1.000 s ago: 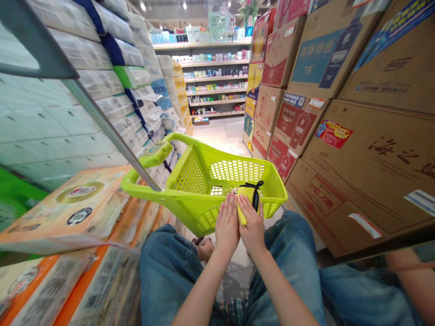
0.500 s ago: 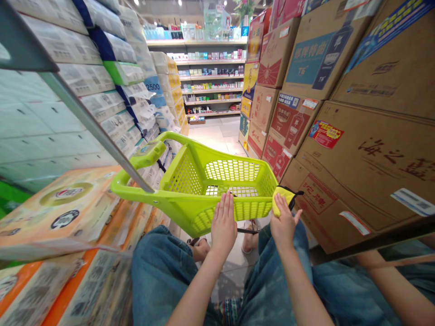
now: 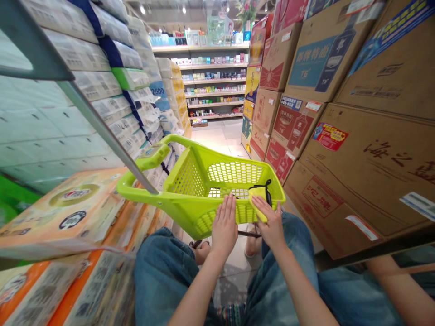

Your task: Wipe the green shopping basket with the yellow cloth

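A lime-green plastic basket (image 3: 190,203) with perforated walls and a long handle lies in front of my knees, its open top facing up. My left hand (image 3: 224,226) rests flat on its near side, fingers straight and together over the rim. Under the fingers of my right hand (image 3: 270,222) a yellow cloth (image 3: 257,195) with black edging is pressed against the same rim, toward the right end. Part of the cloth hangs over into the basket. Its portion beneath my palm is hidden.
Cardboard cartons (image 3: 367,172) are stacked high on the right. Wrapped paper packs (image 3: 97,83) rise on the left, with orange packs (image 3: 68,203) lower down. A grey metal pole (image 3: 108,140) slants to the basket's handle. Stocked shelves (image 3: 217,65) stand beyond the tiled aisle.
My right hand has slid the yellow cloth left along the rim, from the basket's right corner toward my left hand. My left hand stays on the near side.
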`<state>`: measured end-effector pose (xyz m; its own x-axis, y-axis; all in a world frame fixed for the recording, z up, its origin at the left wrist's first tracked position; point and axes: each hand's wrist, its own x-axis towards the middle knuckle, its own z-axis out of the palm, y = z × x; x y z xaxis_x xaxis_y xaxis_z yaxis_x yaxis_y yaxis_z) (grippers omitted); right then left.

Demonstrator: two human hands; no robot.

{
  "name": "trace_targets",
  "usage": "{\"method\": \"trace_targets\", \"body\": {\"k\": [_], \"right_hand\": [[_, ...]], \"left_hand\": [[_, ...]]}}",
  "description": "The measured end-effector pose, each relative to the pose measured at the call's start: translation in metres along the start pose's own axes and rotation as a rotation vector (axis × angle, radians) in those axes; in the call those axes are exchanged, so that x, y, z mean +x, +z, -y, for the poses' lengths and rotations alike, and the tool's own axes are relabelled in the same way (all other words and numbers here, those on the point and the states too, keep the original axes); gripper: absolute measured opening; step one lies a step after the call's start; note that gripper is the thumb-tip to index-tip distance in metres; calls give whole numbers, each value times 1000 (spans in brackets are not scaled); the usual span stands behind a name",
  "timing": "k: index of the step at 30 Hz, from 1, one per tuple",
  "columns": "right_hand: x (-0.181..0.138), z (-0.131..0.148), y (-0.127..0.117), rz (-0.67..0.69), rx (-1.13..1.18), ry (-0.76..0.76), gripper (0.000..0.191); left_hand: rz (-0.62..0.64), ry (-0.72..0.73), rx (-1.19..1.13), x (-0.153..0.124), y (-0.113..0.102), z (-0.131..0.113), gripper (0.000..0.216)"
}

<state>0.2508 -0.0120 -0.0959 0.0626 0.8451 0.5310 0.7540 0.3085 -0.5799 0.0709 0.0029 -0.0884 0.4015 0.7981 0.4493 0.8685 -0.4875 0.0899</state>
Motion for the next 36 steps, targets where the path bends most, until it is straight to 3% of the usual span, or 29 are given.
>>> {"method": "trace_targets", "body": {"k": [4,7,17,24,31,36], "right_hand": [[0,-54,-21,-148,29,118,48],[9,-77,-25,-187,46,167,42],[83,-103,-27,-176,-27,248,31],[81,-85,-20,-152,-123,258,35],[71,-46,1,-118,-222,227,36],[70,-11,15,-12,-249,167,32]], "left_hand": [[-5,-3,-17,2,2,-1,85],[-5,17,-26,5,3,-1,85],[-4,88,-2,36,17,9,80],[-56,13,-17,47,27,25,67],[-50,-51,-46,65,30,58,76],[-41,-193,-121,80,27,88,74]]}}
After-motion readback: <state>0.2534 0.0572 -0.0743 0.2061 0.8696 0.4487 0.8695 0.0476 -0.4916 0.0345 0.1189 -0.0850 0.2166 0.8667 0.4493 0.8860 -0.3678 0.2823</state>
